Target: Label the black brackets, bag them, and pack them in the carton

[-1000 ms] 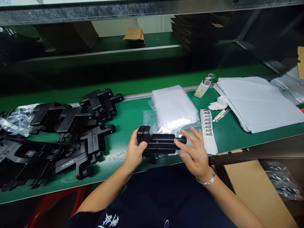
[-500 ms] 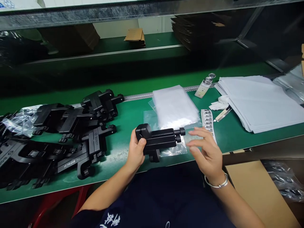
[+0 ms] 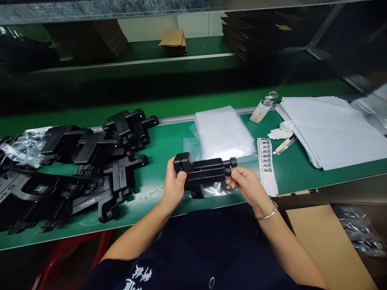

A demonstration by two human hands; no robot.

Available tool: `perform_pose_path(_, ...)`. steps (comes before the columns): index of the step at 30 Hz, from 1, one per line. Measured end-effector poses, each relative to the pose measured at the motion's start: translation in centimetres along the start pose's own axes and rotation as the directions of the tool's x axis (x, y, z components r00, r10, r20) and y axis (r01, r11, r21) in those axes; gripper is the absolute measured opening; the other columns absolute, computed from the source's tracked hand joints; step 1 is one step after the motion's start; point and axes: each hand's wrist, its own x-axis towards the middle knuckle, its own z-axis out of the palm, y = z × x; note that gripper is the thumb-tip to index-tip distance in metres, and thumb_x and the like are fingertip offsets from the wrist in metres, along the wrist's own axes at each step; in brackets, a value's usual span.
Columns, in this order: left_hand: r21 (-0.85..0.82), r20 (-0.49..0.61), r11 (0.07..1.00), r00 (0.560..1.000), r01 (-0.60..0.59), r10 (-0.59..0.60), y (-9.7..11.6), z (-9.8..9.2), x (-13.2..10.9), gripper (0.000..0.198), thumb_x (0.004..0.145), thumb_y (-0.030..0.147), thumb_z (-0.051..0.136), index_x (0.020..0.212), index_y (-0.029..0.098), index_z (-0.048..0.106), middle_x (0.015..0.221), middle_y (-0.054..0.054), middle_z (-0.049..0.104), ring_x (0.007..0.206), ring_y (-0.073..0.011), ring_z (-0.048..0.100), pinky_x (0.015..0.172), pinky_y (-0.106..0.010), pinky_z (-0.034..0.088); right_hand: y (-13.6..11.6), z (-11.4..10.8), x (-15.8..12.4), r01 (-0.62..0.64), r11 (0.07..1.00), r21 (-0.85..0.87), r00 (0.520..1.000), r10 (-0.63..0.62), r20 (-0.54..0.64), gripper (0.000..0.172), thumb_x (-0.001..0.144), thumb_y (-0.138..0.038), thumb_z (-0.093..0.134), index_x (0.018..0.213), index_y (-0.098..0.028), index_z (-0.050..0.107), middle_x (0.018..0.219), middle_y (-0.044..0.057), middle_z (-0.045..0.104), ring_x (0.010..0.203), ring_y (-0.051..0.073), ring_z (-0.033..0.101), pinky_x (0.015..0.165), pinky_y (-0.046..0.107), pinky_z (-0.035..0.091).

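Observation:
A black plastic clamp bracket [image 3: 205, 171] is held level above the near edge of the bench. My left hand [image 3: 175, 183] grips its left end, thumb lying across the front. At the bracket's right end, the thumb and fingers of my right hand [image 3: 246, 183] pinch the lower of two small black knobs [image 3: 229, 171]. Beneath the bracket lies a clear plastic bag [image 3: 217, 188], partly covered. Behind it is a stack of translucent plastic bags [image 3: 223, 133]. Similar black brackets [image 3: 121, 177], some lettered BOSCH, are piled to the left.
Right of the bags lie a strip of printed labels [image 3: 266, 161], a small bottle [image 3: 263, 108] with its lid up, a cutter knife [image 3: 284, 145] and white sheets [image 3: 335, 129]. An open cardboard box [image 3: 326, 241] stands below the bench at right. A metal shelf edge [image 3: 181, 9] crosses overhead.
My right hand has moved left from open air and closed on the bracket's lower knob. My left hand keeps its hold on the bracket.

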Motion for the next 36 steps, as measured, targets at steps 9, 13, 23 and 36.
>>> perform_pose_path(9, 0.057, 0.05, 0.998, 0.999, 0.006, -0.009, 0.1, 0.0, 0.3, 0.067, 0.074, 0.069, 0.063, 0.117, 0.02, 0.05, 0.096, -0.005, 0.062, 0.088, -0.0197, 0.059, 0.079, -0.031, 0.047, 0.9, 0.1, 1.9, -0.016, 0.999, 0.045, 0.992, 0.022, -0.127, 0.037, 0.071, -0.053, 0.074, 0.075, -0.018, 0.065, 0.068, 0.0, 0.062, 0.061, 0.012, 0.06, 0.062, 0.03, 0.059)
perform_pose_path(13, -0.109, 0.014, 0.965, 0.971, 0.239, -0.239, -0.3, 0.4, 0.8, 0.055, 0.08, 0.067, 0.058, 0.108, 0.02, 0.056, 0.095, -0.003, 0.063, 0.089, -0.0183, 0.06, 0.079, -0.029, 0.048, 1.5, 0.3, 2.0, 0.075, 0.997, -0.037, 0.984, -0.08, -0.162, 0.03, 0.072, -0.046, 0.075, 0.082, -0.019, 0.068, 0.075, 0.002, 0.066, 0.066, 0.015, 0.062, 0.068, 0.034, 0.059)
perform_pose_path(23, -0.182, 0.181, 0.949, 0.957, 0.259, -0.227, -0.2, 0.1, 0.9, 0.061, 0.08, 0.066, 0.059, 0.12, 0.02, 0.053, 0.117, -0.007, 0.061, 0.115, -0.0254, 0.055, 0.097, -0.035, 0.043, 3.8, -0.2, 2.4, 0.17, 0.897, -0.407, 0.928, -0.285, -0.241, 0.036, 0.084, -0.054, 0.059, 0.078, -0.019, 0.062, 0.072, 0.002, 0.063, 0.069, 0.017, 0.058, 0.065, 0.031, 0.046)
perform_pose_path(36, -0.068, 0.201, 0.995, 0.978, 0.072, -0.057, -0.6, -0.6, 0.8, 0.067, 0.083, 0.067, 0.053, 0.128, 0.018, 0.044, 0.123, -0.011, 0.056, 0.112, -0.0259, 0.054, 0.095, -0.036, 0.043, 3.4, 1.1, 2.6, 0.218, 0.824, -0.524, 0.906, -0.37, -0.205, 0.043, 0.088, -0.058, 0.048, 0.079, -0.018, 0.06, 0.072, 0.001, 0.06, 0.068, 0.017, 0.054, 0.063, 0.028, 0.04)
